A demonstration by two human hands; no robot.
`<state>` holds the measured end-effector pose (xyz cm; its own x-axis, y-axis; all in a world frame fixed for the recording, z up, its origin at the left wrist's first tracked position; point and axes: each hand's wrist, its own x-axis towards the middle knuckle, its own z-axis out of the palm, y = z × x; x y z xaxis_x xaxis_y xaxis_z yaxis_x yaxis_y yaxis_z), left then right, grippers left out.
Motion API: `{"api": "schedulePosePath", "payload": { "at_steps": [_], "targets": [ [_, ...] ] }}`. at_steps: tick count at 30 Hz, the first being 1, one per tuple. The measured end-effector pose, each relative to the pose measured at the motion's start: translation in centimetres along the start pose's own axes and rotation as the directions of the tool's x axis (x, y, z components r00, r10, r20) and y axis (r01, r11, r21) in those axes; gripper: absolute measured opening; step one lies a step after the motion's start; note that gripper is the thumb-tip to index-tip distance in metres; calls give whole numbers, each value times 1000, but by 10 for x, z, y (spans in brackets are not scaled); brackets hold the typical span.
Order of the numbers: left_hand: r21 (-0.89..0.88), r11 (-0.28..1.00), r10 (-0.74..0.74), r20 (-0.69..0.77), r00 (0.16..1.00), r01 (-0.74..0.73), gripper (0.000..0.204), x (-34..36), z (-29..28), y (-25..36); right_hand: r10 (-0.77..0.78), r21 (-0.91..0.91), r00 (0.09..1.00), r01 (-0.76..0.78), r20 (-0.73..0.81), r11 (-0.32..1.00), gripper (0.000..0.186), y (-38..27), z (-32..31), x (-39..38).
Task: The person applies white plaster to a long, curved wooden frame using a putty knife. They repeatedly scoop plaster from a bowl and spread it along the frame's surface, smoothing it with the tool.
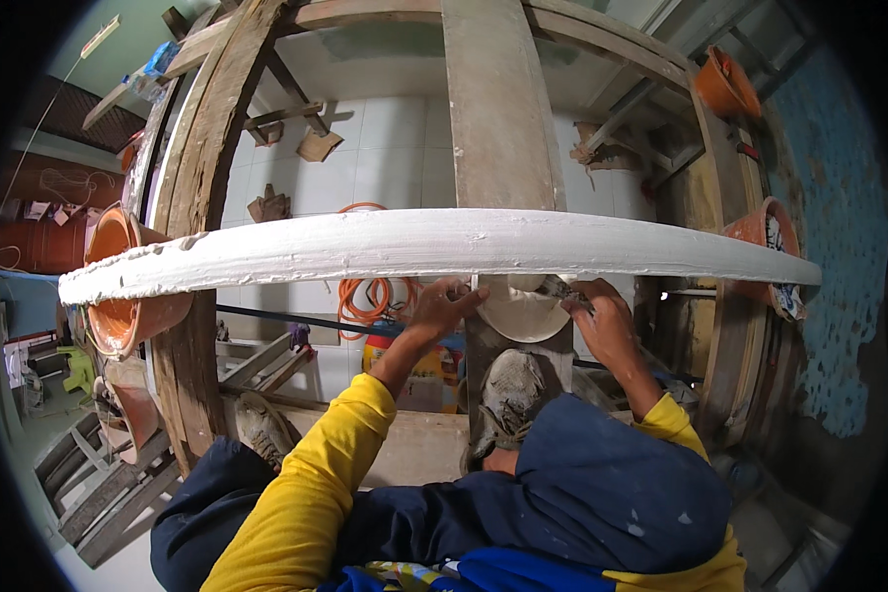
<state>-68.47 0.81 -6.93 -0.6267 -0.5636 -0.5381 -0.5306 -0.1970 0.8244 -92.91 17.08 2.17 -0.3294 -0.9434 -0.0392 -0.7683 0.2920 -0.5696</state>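
A long white plaster-coated bar (414, 242) runs crosswise in front of me, rough along its left end. Just below it, a round cream bowl of white paste (518, 318) sits on a grey plank (503, 138). My left hand (449, 308) is closed at the bowl's left rim, thumb on top. My right hand (602, 311) grips a paste-smeared tool (557, 289) over the bowl's right side; the tool's end is partly hidden by the bar. My shoes (508, 385) rest on the boards under me.
Orange buckets stand left (133, 326), right (760, 296) and upper right (722, 89). Wooden beams (207, 118) frame openings above a tiled floor (395, 148). An orange hose (360, 306) lies below. A blue-patched wall (829, 178) rises at the right; stacked timber (109, 493) lies lower left.
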Motion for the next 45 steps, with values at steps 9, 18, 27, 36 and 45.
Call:
{"api": "schedulePosePath", "payload": {
  "at_steps": [9,18,27,36,45],
  "targets": [
    [-68,958,275,-41,961,-277,26,1,-69,-58,-12,-32,999,13,36,999,29,7,-10,-11],
    [104,963,268,-513,815,-250,25,-31,-205,-115,45,-89,926,-12,376,996,35,-24,-56,4],
    [-803,126,62,-580,812,-583,37,-58,-259,-99,95,-137,949,-56,300,989,34,-11,-38,2],
    [-741,-129,158,-671,724,-659,70,-94,-277,-59,124,377,990,-141,69,915,36,-87,56,52],
    [-669,-149,300,-732,612,-728,116,-126,-267,-47,-207,526,974,222,-88,821,37,-161,167,153]
  ]
}}
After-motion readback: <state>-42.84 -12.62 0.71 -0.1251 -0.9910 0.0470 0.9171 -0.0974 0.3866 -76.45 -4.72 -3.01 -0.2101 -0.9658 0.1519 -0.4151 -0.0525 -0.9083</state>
